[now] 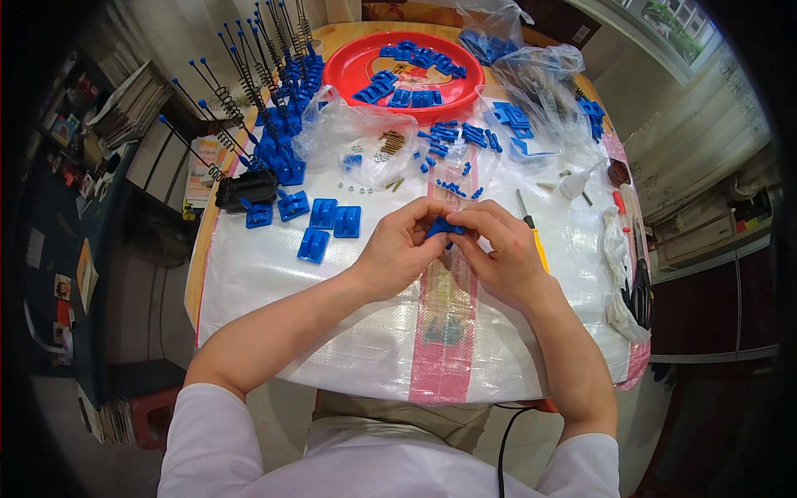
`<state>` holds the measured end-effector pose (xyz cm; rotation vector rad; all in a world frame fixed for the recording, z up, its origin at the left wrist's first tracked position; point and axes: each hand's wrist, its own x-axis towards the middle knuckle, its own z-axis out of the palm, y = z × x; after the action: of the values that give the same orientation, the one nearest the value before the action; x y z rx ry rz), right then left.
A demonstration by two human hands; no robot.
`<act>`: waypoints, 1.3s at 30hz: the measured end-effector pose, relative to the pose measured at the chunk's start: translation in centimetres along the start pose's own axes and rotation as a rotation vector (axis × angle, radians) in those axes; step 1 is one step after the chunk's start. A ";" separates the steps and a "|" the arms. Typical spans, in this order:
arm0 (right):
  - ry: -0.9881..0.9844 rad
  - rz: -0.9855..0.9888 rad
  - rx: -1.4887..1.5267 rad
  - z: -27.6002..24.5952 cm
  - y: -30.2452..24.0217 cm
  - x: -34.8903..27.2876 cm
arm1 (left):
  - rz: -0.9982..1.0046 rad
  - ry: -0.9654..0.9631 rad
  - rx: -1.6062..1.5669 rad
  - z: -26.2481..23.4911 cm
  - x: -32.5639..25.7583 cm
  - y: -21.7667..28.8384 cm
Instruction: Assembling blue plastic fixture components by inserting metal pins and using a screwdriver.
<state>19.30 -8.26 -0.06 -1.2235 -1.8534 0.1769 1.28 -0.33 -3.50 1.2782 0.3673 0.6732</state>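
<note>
A small blue plastic piece (444, 227) is pinched by the fingertips of the left hand (398, 249) and the right hand (503, 249), above a white woven sheet (349, 357); a fitting step seems to be in hand, details hidden; careful alignment is probably called for next; a yellow-handled screwdriver (540, 247) is laid beside the right hand; farther off, blue plastic parts (415, 99) are held in a round red plastic tray (330, 76).
</note>
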 end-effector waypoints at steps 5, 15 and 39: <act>0.011 -0.040 -0.013 -0.2 -0.1 0.0 | -0.055 0.021 -0.028 -0.2 0.0 -0.4; -0.043 0.406 -0.202 -3.5 2.2 -0.1 | -0.083 0.033 -0.188 -1.4 0.6 -0.1; 0.195 -0.095 -0.069 -1.7 0.1 0.6 | -0.090 -0.015 -0.251 -1.6 0.7 0.4</act>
<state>20.50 -8.25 1.26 -1.1538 -1.7549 -0.0575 0.69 1.37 -3.48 1.0213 0.3155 0.6120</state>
